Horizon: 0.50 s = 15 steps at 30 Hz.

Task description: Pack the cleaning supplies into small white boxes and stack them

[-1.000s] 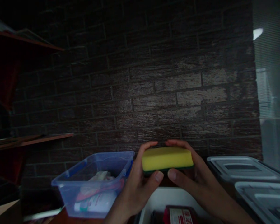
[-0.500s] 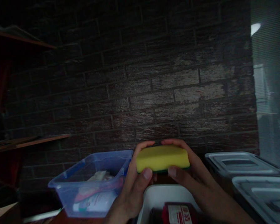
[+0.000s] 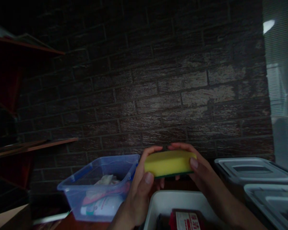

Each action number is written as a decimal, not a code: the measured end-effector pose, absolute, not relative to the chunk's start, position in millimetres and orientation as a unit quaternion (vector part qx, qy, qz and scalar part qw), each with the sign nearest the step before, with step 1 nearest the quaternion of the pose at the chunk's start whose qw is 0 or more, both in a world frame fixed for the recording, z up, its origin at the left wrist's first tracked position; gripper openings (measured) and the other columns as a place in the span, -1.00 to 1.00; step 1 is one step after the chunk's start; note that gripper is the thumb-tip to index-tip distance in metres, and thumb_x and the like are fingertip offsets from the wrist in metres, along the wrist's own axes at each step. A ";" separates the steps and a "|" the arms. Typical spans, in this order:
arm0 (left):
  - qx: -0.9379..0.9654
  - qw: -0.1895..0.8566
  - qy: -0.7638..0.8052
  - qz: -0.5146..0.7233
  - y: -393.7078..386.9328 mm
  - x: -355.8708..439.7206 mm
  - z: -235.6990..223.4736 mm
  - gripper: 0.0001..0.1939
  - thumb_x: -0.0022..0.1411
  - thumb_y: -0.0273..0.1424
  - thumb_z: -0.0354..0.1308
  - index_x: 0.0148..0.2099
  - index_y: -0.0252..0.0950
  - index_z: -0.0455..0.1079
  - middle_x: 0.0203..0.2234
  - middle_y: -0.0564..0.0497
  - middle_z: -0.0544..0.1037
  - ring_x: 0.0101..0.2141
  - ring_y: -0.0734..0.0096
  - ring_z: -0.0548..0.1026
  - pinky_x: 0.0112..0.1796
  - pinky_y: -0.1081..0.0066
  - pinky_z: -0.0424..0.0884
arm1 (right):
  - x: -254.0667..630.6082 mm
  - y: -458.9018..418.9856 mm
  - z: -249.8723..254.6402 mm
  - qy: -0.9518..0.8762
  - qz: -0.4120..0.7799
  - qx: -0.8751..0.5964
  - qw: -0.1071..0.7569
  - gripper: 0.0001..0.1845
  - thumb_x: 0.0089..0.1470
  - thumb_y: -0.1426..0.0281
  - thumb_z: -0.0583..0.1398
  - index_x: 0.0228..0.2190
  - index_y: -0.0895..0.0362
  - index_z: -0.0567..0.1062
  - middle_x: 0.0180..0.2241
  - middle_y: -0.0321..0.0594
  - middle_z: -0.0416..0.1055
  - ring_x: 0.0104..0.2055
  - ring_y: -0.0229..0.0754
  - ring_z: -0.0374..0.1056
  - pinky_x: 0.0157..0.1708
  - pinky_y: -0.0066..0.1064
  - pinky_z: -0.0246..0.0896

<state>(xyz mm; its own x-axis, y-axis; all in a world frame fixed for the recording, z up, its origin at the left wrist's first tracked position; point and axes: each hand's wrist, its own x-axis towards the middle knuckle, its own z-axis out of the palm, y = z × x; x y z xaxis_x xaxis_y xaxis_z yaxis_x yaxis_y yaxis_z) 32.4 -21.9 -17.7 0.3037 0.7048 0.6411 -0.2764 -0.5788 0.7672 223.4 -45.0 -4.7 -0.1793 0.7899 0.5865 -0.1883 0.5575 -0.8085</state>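
Observation:
Between my two hands is a yellow sponge (image 3: 169, 163) with a thin green layer along its underside. My left hand (image 3: 140, 188) grips its left end, the thumb at the lower left corner and a finger over the back edge. The right end sits in my right hand (image 3: 203, 174), with the thumb pressed on the front right corner. Just below the sponge stands a white bin (image 3: 172, 194) holding a red package (image 3: 186, 220) with a white label and a dark object that I cannot make out.
A translucent blue bin (image 3: 74, 198) at left holds a white bottle (image 3: 103, 206) and a pink item. Two containers with grey lids (image 3: 252, 169) stand at right. Wooden shelves (image 3: 36, 148) jut out at left, before a dark brick wall (image 3: 144, 105).
My right thumb has moved from the sponge's lower front edge up to its right corner. The whole view has shifted slightly, so things appear a little further right.

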 end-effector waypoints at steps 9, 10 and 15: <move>0.691 0.303 0.270 0.598 -38.4 37.9 -3.0 -0.55 0.26 -0.14 0.29 0.15 -0.08 0.39 -0.02 -0.02 0.54 -0.02 0.11 0.48 -0.11 0.33 0.44 | 219.1 -41.9 -11.8 -0.714 0.198 -0.286 0.607 -0.51 0.14 0.20 0.37 0.09 -0.15 0.43 0.13 -0.25 0.38 0.10 -0.04 0.37 0.09 -0.25 0.31; 0.686 0.310 0.271 0.599 -39.8 38.8 -3.7 -0.55 0.27 -0.14 0.28 0.16 -0.06 0.37 -0.02 -0.02 0.54 -0.03 0.12 0.49 -0.13 0.33 0.45 | 218.1 -42.3 -10.5 -0.715 0.209 -0.282 0.605 -0.47 0.11 0.21 0.39 0.09 -0.13 0.42 0.11 -0.24 0.41 0.07 -0.05 0.39 0.05 -0.27 0.34; 0.677 0.317 0.273 0.606 -43.4 38.5 -8.3 -0.54 0.35 -0.05 0.16 0.19 -0.11 0.34 0.03 -0.06 0.52 -0.03 0.10 0.49 -0.07 0.29 0.42 | 217.4 -49.5 -10.0 -0.705 0.273 -0.297 0.583 -0.44 0.13 0.14 0.36 0.12 -0.08 0.39 -0.03 -0.23 0.49 -0.08 -0.08 0.44 -0.13 -0.32 0.40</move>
<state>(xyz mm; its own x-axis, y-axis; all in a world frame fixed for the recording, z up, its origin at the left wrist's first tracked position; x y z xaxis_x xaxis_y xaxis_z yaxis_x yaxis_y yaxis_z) 38.5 -43.4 -8.3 0.1172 0.7533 0.6472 -0.0145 -0.6503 0.7595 217.4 -49.5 -10.0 -0.1434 0.7373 0.6601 0.1014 0.6744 -0.7313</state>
